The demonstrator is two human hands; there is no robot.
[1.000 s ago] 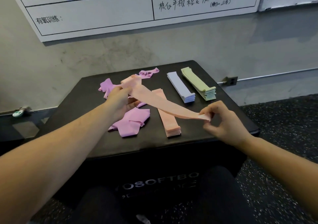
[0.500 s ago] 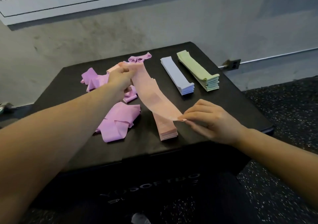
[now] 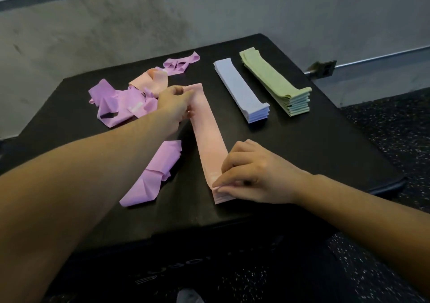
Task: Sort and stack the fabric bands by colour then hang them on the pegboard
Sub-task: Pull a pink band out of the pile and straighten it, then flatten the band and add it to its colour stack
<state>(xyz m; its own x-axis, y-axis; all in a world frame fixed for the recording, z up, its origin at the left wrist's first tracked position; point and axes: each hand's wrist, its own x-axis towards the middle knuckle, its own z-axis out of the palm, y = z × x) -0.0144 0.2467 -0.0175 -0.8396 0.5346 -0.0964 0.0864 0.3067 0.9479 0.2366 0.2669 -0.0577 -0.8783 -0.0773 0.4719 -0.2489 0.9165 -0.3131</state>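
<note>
A pink band [image 3: 208,130] lies flat along the top of the pink stack [image 3: 221,198] on the black box [image 3: 325,153]. My left hand [image 3: 174,103] pinches the band's far end. My right hand [image 3: 253,174] pinches its near end at the stack's front edge. A blue stack [image 3: 242,90] and a green stack [image 3: 277,86] lie side by side to the right. Loose purple bands [image 3: 121,102] are heaped at the left, one purple band [image 3: 156,174] lies near the front, another purple band [image 3: 181,62] at the back, and a loose pink band [image 3: 151,81] beside the heap.
The box stands against a grey concrete wall [image 3: 209,16]. A metal bracket and rail [image 3: 323,68] run along the wall at the right. Dark speckled floor [image 3: 395,121] lies to the right of the box. No pegboard is in view.
The pink band, held up and stretched between both hands a second ago, has come down flat onto the pink stack. My view has tilted down, and the whiteboard has left the frame.
</note>
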